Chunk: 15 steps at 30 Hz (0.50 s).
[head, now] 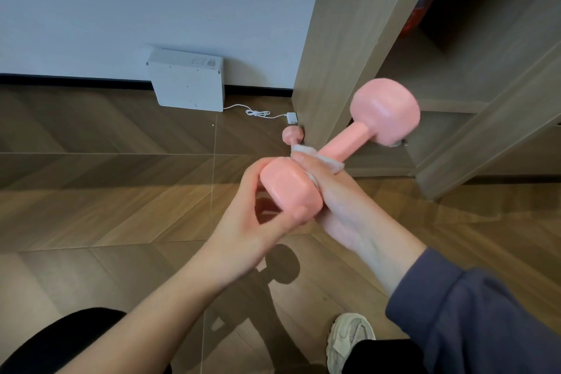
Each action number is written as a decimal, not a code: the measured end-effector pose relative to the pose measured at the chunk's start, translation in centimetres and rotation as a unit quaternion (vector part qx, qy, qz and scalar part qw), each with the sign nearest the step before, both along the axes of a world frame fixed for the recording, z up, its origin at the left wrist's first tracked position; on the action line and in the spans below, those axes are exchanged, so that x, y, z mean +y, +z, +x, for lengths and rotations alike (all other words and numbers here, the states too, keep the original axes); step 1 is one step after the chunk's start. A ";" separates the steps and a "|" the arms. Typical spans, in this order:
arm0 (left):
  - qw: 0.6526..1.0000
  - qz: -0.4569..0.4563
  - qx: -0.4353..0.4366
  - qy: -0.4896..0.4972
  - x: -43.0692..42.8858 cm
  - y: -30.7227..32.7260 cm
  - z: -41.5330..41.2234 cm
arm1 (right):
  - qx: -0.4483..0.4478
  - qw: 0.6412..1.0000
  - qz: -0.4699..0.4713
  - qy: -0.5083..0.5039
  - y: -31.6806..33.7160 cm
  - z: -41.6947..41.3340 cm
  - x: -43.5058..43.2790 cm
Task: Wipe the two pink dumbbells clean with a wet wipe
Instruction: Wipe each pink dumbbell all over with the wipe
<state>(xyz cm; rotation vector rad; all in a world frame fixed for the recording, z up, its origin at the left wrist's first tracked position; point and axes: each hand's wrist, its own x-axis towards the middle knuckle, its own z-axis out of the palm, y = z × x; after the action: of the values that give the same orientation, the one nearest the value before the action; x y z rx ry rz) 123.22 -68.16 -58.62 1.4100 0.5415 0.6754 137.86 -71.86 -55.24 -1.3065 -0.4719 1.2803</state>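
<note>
**A:** What did you catch just then?

**B:** One pink dumbbell (346,143) was up off the floor, held out in front of the person at a slant. Its near head was low and close to them, and its far head was raised toward the wooden door frame (343,39).

**A:** And the hands?

**B:** The left hand (252,215) gripped the near head, fingers curled over the top and the thumb pressed against its lower edge. The right hand (337,200) was wrapped round the handle just behind that head, with the wet wipe (332,163) bunched between palm and handle. White folds poked out above and below the fingers.

**A:** So both hands were closed on something?

**B:** Yes. The left was on the dumbbell's head, the right on the wipe and the handle under it. The far head looked slightly blurred.

**A:** Where was the other one?

**B:** The second dumbbell (293,134) lay on the wood floor (106,176) right at the foot of the door frame. Only one head and a bit of handle showed, because the hands covered the rest.

**A:** Anything else down there?

**B:** A flat white box (188,82) leaned against the wall, and its white cable (258,113) ran to a small plug block (292,117) near that second dumbbell. There was a pale sneaker (349,340) near the bottom edge, and a blue-grey sleeve (473,319) on the right arm.
</note>
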 end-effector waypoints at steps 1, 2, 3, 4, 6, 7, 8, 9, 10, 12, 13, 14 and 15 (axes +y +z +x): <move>0.994 0.106 0.027 0.021 -0.1 -0.2 -0.1 | 0.011 1.000 -0.014 -0.001 -0.1 -0.1 0.1; 0.976 0.206 0.054 0.042 -0.2 -0.4 -0.2 | 0.024 0.999 -0.025 0.000 -0.2 -0.2 0.1; 0.954 0.283 0.075 0.059 -0.2 -0.8 -0.2 | 0.037 0.999 -0.031 0.002 -0.2 -0.2 0.1; 0.940 0.322 0.089 0.068 -0.2 -1.0 -0.3 | 0.046 0.999 -0.027 0.006 -0.1 -0.1 0.1; 0.956 0.269 0.099 0.064 0.0 -0.9 -0.1 | 0.039 0.999 -0.011 0.009 0.2 0.2 0.0; 0.977 0.186 0.098 0.043 0.1 -0.7 0.0 | 0.029 1.000 -0.004 0.007 0.3 0.2 0.0; 0.992 0.084 0.091 0.003 0.2 -0.4 -0.1 | 0.017 1.000 0.001 0.004 0.4 0.3 0.0; 0.995 -0.026 0.074 -0.055 0.3 -0.2 -0.2 | 0.005 1.000 0.005 0.003 0.4 0.4 0.0; 0.984 -0.129 0.051 -0.110 0.3 -0.2 -0.3 | -0.008 1.000 0.005 0.003 0.3 0.4 -0.1; 0.954 -0.248 0.014 -0.166 0.1 -0.4 -0.6 | -0.034 0.999 -0.003 0.008 0.3 0.3 -0.1; 0.948 -0.271 -0.001 -0.169 0.2 -0.4 -0.5 | -0.045 0.999 -0.006 0.014 0.5 0.2 -0.1; 0.942 -0.290 -0.017 -0.166 0.3 -0.4 -0.5 | -0.054 0.998 -0.008 0.023 0.5 0.3 -0.1; 0.934 -0.313 -0.032 -0.167 0.5 -0.4 -0.4 | -0.058 0.998 -0.008 0.032 0.6 0.4 -0.1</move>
<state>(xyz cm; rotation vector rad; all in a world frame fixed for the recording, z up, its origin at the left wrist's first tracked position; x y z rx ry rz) 122.84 -67.62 -59.05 0.8408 0.4008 0.2348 138.26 -71.95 -54.63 -1.3940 -0.5899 1.2672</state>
